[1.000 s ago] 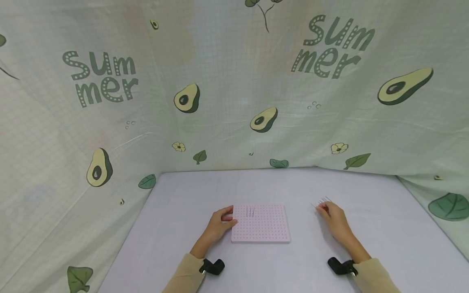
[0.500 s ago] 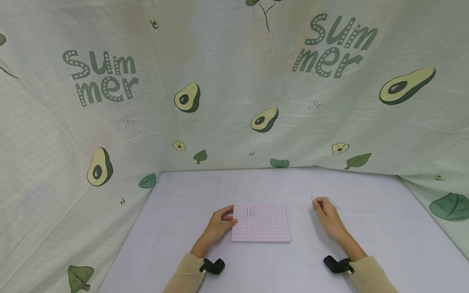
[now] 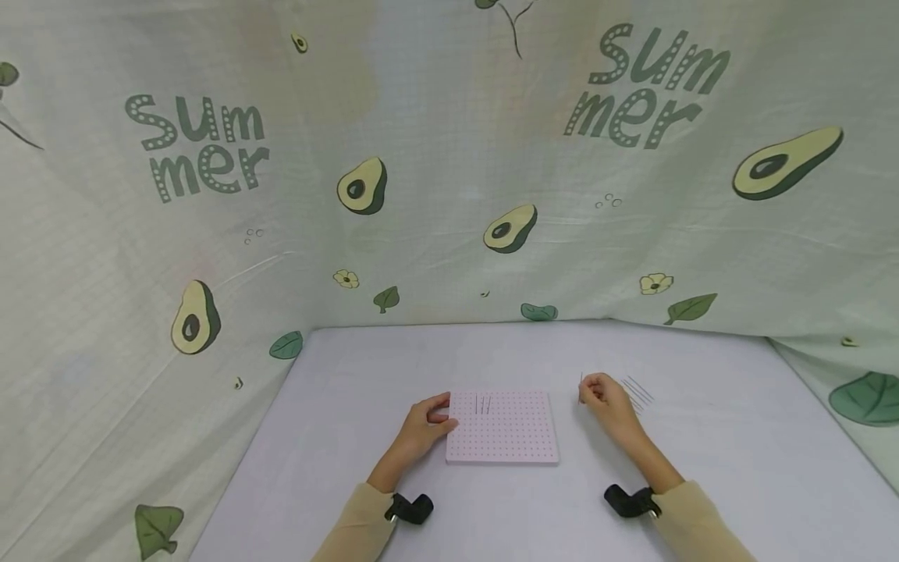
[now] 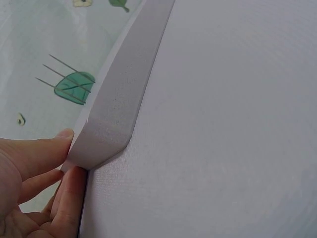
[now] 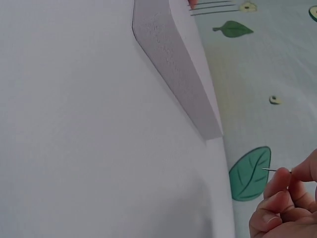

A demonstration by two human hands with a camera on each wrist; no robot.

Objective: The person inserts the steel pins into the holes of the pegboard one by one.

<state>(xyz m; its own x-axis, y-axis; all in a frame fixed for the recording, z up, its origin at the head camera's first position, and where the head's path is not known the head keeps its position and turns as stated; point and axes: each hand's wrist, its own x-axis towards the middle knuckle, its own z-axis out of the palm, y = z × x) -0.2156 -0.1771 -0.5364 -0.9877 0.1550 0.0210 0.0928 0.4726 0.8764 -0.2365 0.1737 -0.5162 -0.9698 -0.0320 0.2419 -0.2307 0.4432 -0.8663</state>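
Observation:
A pale pink board (image 3: 506, 441) with rows of small holes lies flat on the table. My left hand (image 3: 414, 433) holds its left edge, thumb on top and fingers against the side. Three thin needles (image 3: 482, 405) stand upright near the board's far left; they also show as dark upright needles (image 4: 67, 77) in the left wrist view. To the right of the board, my right hand (image 3: 609, 402) pinches one needle (image 5: 269, 169) between thumb and index finger, its pointed tip sticking out. That hand is above the table, apart from the board.
Several loose needles (image 3: 637, 393) lie on the white tabletop (image 3: 393, 359) just right of my right hand. Behind the table hangs a pale green curtain (image 3: 428, 156) printed with avocados and leaves. Each wrist carries a black camera (image 3: 414, 509).
My right hand has picked a needle from the loose ones and moved left with it towards the board, uncovering the remaining needles. The left hand and board stay in place.

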